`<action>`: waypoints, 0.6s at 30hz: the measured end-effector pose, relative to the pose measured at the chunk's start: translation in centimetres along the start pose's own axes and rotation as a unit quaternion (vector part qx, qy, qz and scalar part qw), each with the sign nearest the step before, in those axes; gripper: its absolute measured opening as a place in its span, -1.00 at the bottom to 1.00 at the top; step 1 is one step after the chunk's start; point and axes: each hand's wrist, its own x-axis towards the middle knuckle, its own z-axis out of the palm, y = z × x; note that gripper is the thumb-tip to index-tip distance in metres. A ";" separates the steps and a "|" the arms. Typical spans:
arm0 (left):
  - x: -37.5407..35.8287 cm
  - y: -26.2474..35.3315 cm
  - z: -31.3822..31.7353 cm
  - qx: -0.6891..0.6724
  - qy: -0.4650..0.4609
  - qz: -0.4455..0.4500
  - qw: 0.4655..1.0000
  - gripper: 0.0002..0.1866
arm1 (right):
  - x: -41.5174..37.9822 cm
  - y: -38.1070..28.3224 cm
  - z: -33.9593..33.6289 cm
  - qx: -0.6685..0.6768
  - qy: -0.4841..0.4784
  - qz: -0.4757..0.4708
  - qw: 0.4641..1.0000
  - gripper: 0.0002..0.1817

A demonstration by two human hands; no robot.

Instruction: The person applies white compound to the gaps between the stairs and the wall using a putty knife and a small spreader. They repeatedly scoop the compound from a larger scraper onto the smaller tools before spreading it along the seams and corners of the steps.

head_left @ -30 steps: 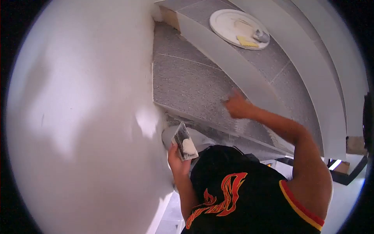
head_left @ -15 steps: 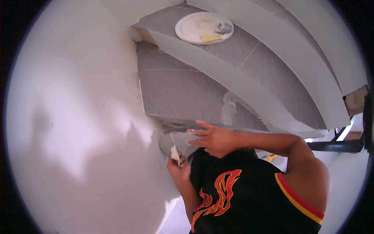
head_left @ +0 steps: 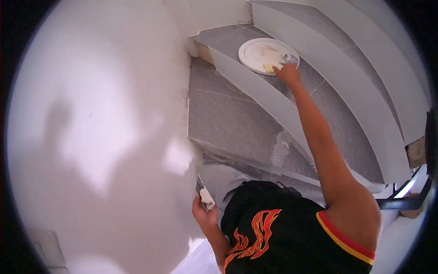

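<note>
Stairs (head_left: 228, 114) bear a lid (head_left: 251, 52), likely for easy reach. Right hand (head_left: 289, 74) at its rim by the spreader (head_left: 268, 68), finger grip unclear; below the lid, left hand's (head_left: 206, 215) fingers clasp a blade (head_left: 199, 184) bearing paste (head_left: 206, 196).

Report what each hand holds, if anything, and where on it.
Left hand: paste-smeared plate, by its lower end. Right hand: at the yellow spreader; grip can't be told.
</note>
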 end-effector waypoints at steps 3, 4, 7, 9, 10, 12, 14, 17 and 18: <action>0.7 0.9 1.0 0.017 0.059 0.013 0.998 -0.77 | 0.1 -2.2 0.0 -0.002 -0.032 0.018 0.999 -0.35; 1.3 1.0 1.1 0.030 0.090 0.031 0.995 -0.76 | 0.2 -2.8 0.3 0.016 -0.059 0.048 0.997 -0.37; 4.1 0.1 -2.6 0.118 0.130 0.057 0.983 -0.76 | 1.0 -1.0 5.9 0.056 -0.053 0.059 0.995 -0.36; 6.6 -1.1 -5.5 0.192 0.135 0.062 0.970 -0.76 | 4.1 1.2 11.7 0.032 -0.055 0.000 0.998 -0.33; 8.4 -1.8 -5.5 0.133 0.124 0.065 0.981 -0.76 | 4.9 1.2 12.7 0.042 -0.065 0.023 0.997 -0.32; 10.5 -3.1 -5.2 0.074 0.126 0.060 0.987 -0.75 | 6.4 0.9 14.8 0.040 -0.110 0.042 0.992 -0.29; 11.6 -3.4 -4.0 0.022 0.199 0.070 0.977 -0.80 | 6.3 0.8 17.2 0.023 -0.146 0.040 0.988 -0.28; 13.1 -3.6 -3.9 0.017 0.175 0.046 0.983 -0.80 | 6.1 -0.1 18.1 0.041 -0.056 0.090 0.994 -0.28; 13.6 -3.7 -4.0 0.017 0.175 0.045 0.983 -0.80 | 6.4 -0.2 18.0 0.054 -0.070 0.089 0.992 -0.28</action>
